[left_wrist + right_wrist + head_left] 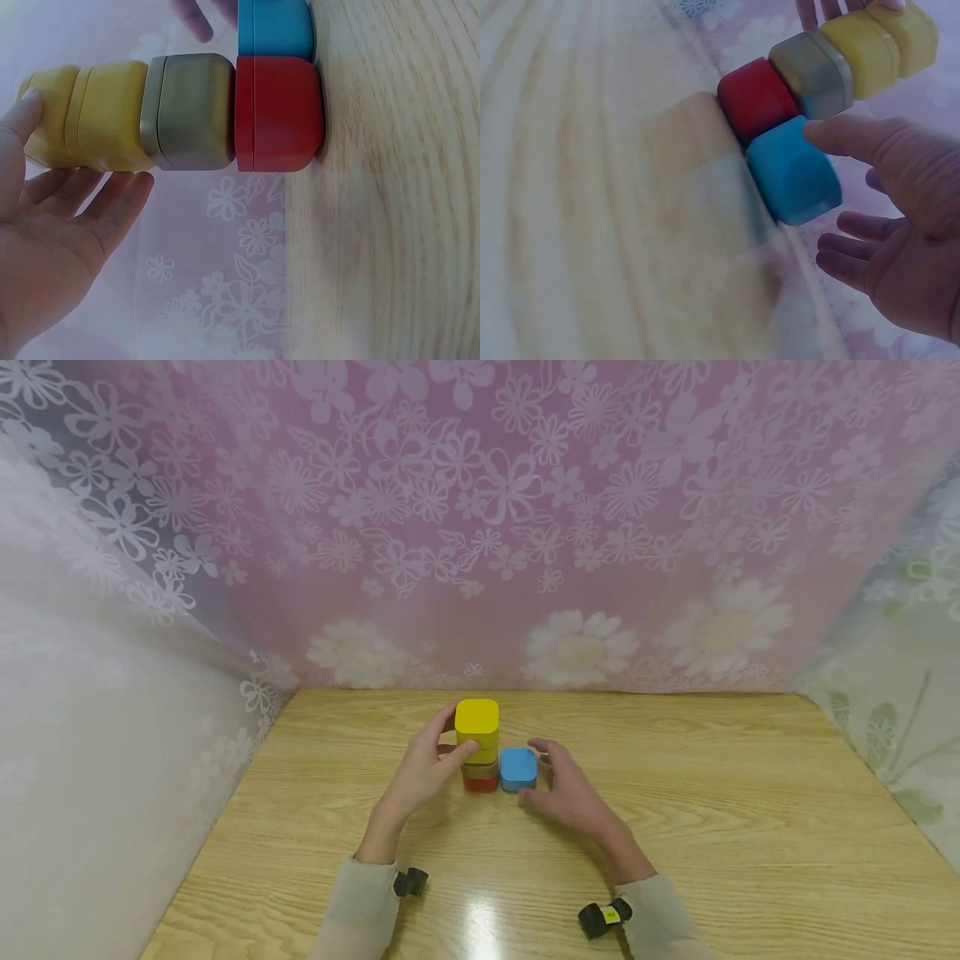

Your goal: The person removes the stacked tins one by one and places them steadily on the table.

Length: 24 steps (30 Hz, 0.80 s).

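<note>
Tabletop (712, 827) is seen nearest, spread in front of the red box (480, 784), on which the column is footed. Just right of the red box, the blue box (518, 764) is stood on the wood, seemingly touching it. It is loosely bracketed by the right hand (567, 793), whose fingers are spread and not closed on it; whether the blue box is touched by the thumb cannot be told. Above the red box, the gold-brown box (196, 112), then the lower yellow box (112, 116) and the upper yellow box (477, 717) are stacked. The upper yellow box is gripped between thumb and fingers by the left hand (423, 768), held left of the column. Beyond the red box, a floral curtain (480, 527) is hung. The step in hand is judged to be the placing or steadying of the column's top; a level, gentle release is probably called for next.
</note>
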Tool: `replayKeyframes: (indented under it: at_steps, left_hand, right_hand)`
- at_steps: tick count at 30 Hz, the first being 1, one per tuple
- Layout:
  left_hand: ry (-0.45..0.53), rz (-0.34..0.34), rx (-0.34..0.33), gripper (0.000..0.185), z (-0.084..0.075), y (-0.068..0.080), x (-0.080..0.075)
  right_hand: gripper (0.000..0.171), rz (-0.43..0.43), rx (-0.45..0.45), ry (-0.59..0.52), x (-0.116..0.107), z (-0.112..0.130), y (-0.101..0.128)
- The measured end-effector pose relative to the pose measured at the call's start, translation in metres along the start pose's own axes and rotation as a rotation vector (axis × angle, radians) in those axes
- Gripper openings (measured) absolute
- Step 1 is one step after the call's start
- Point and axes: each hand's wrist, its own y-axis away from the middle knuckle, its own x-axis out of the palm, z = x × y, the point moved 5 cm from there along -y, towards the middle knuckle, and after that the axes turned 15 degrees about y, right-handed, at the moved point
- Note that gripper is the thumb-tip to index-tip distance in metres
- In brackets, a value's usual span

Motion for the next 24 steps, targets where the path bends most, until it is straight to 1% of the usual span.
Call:
replayKeyframes:
  at_steps: [7, 10, 14, 18, 24]
  left_hand:
    - [0.008, -0.002, 0.003, 0.066, 0.000, 0.001, -0.001]
    - [-0.008, -0.003, 0.008, 0.066, -0.001, 0.003, -0.001]
    - [-0.049, -0.004, 0.010, 0.069, 0.001, 0.003, -0.001]
    - [-0.078, 0.003, -0.007, 0.070, 0.004, 0.002, -0.001]
    - [-0.084, 0.013, -0.042, 0.068, 0.008, 0.001, 0.000]
  right_hand:
    - [0.076, -0.033, -0.046, 0.040, -0.010, 0.011, 0.002]
    - [0.077, -0.042, -0.057, 0.041, -0.013, 0.017, 0.003]
    - [0.078, -0.052, -0.065, 0.016, -0.017, 0.024, 0.004]
    - [0.078, -0.067, -0.086, -0.005, -0.021, 0.033, 0.006]
    - [0.076, -0.106, -0.123, -0.021, -0.025, 0.043, 0.005]
